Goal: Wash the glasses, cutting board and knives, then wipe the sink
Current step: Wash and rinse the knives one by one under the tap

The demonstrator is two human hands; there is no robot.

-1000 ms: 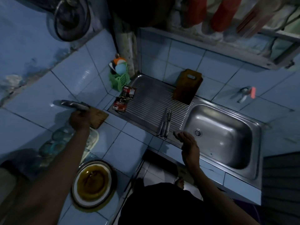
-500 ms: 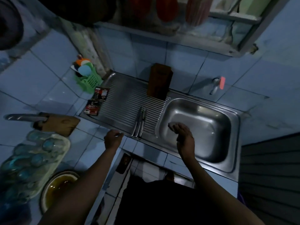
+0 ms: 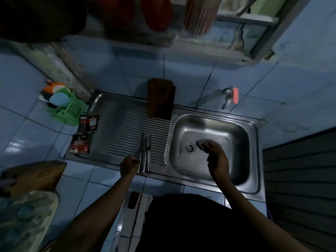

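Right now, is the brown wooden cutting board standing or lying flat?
Standing: the brown wooden cutting board leans upright against the blue tiled wall.

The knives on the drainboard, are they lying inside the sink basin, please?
No, the knives lie on the ribbed drainboard, left of the basin.

Dim, blue-tinted; soft glare on the sink basin (image 3: pixel 214 128). Motion-blurred and bowed toward the edges above and left of it; black shadow below.
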